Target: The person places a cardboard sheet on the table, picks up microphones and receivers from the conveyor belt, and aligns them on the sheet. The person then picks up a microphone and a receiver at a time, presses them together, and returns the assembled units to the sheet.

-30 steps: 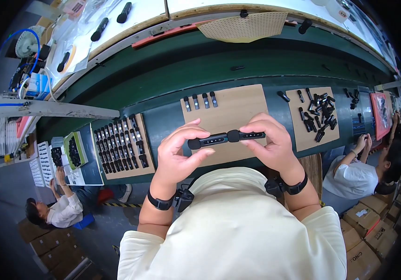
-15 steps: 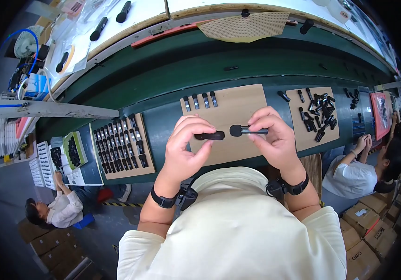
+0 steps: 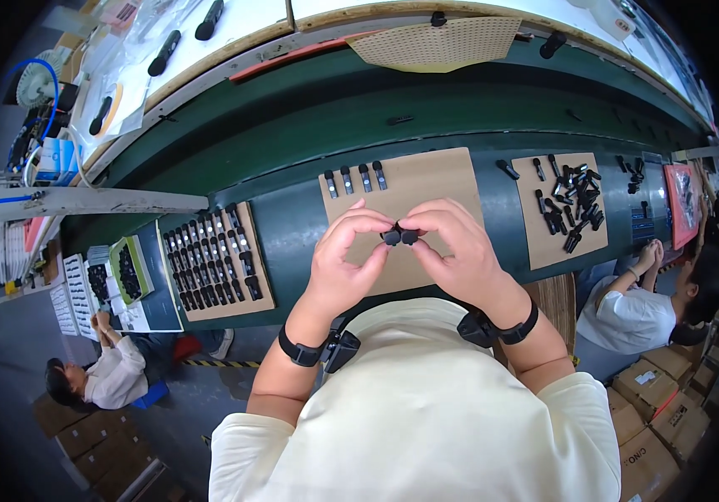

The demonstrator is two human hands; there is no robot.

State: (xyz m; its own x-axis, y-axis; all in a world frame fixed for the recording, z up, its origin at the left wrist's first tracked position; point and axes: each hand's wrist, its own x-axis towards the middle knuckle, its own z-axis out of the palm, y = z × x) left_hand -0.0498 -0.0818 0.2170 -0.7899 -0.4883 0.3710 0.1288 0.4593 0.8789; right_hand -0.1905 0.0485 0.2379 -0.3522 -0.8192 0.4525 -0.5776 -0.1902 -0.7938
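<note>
My left hand pinches a small black mini microphone between thumb and fingers. A second black mini microphone is pinched in my right hand. Both pieces are held end-on, side by side, and look to be touching; their bodies are mostly hidden by my fingers. Below my hands lies a brown cardboard sheet on the green bench. Along its far left edge stands a short row of similar black microphones with grey fronts.
On the left, a cardboard sheet carries neat rows of microphones. To the right, another holds a loose pile of them. A green tray sits farther left. Co-workers sit at left and right. A raised white shelf runs behind.
My hands have come together, bringing the two pieces side by side. Both pieces have turned from lying sideways to end-on. The view has shifted slightly.
</note>
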